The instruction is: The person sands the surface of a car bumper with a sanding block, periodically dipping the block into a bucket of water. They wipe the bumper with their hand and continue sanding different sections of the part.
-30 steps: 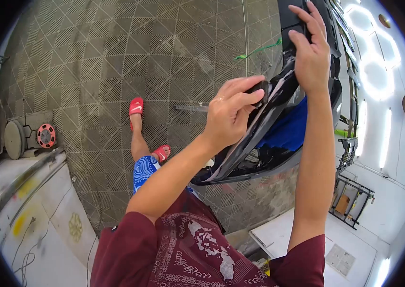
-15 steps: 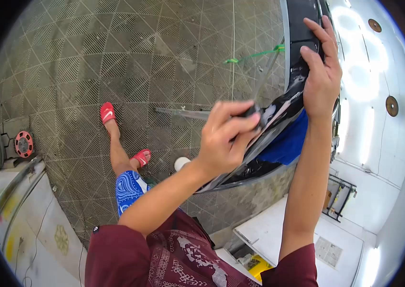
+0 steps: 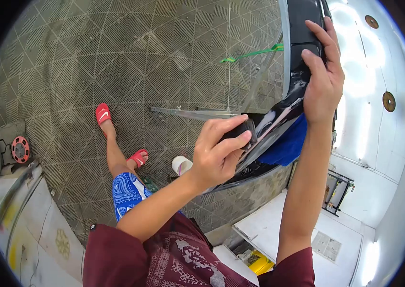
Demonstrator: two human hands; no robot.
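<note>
My left hand (image 3: 219, 150) pinches a small black block (image 3: 246, 130) between thumb and fingers, at the edge of a glossy black curved panel (image 3: 303, 28). Whitish streaks (image 3: 284, 115) mark the panel just right of the block. Higher up, my right hand (image 3: 324, 83) rests on the panel with its fingers spread, holding no separate object. A blue cloth (image 3: 286, 143) lies between the panel's lower part and my right forearm.
Metal stand bars (image 3: 183, 113) reach out left of the panel, with a green strip (image 3: 252, 53) tied above. A white container (image 3: 181, 165) stands on the patterned floor (image 3: 116, 62). A red reel (image 3: 20, 149) and a white board (image 3: 264, 222) are farther out.
My left hand, with the block, has moved slightly left and down along the panel. My right hand stays on the panel. More of the white container shows.
</note>
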